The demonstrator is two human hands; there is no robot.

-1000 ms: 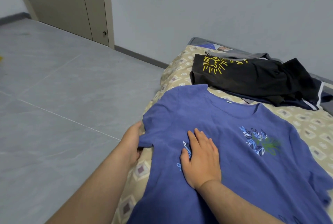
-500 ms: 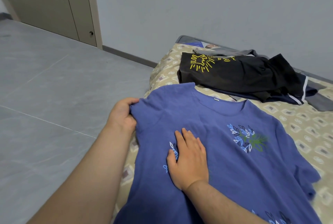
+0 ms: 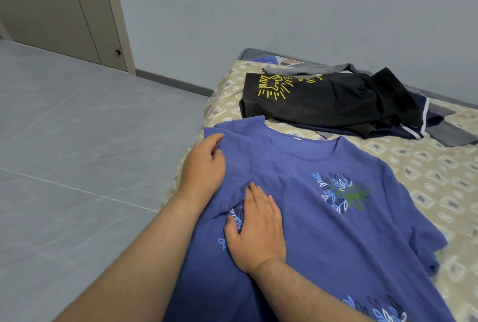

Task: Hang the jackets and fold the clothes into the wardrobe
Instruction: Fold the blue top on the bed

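A blue T-shirt (image 3: 323, 218) with a leaf print lies spread front-up on the bed (image 3: 439, 179). My left hand (image 3: 204, 166) grips the shirt's left sleeve at the bed's left edge, and the sleeve is folded inward over the chest. My right hand (image 3: 256, 231) presses flat on the shirt's left side, fingers straight, just below the folded sleeve. The shirt's lower hem runs out of view at the bottom.
Behind the blue shirt lies a pile: a black T-shirt (image 3: 323, 104) with a yellow print, a grey garment (image 3: 445, 135) and navy shorts (image 3: 413, 130) with a white stripe. Grey tiled floor (image 3: 90, 153) lies left of the bed. A beige door (image 3: 59, 8) stands at the far left.
My left hand has carried the sleeve up and inward, folding it over the shirt. My right hand has kept pressing the same spot. The view has shifted slightly left.
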